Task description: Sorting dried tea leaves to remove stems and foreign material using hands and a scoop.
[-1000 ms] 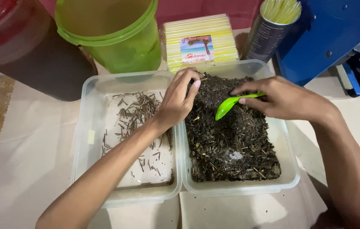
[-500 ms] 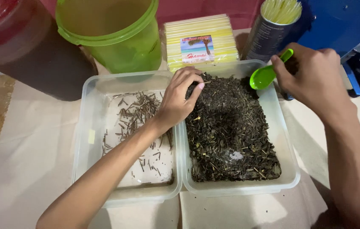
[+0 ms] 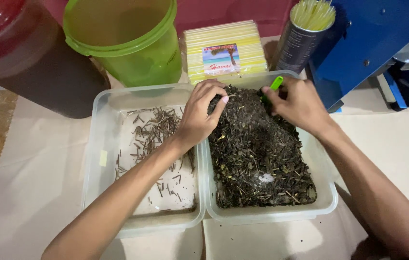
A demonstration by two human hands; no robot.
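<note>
The left hand's (image 3: 199,115) fingers (image 3: 216,98) curl down into the dark dried leaves (image 3: 257,149), pinching at the heap near the frame's upper middle; whether they hold a stem I cannot tell. The right hand's (image 3: 298,103) fingers close around a green plastic scoop (image 3: 273,87), its bowl buried in the leaves at the far end of the right tub (image 3: 327,200). Just left, touching it, the left tub (image 3: 93,183) holds a thin scatter of brown stems (image 3: 154,139).

Risk, as I judge it: the scoop digs close to the tub's far rim, so a quick flick could throw leaves over onto the counter (image 3: 31,183), and the left forearm crossing above the stems could brush them about.

Count: two clear tubs, one scoop, one green bucket (image 3: 127,43), one tin of yellow straws (image 3: 305,33), one flat straw pack (image 3: 226,50).
</note>
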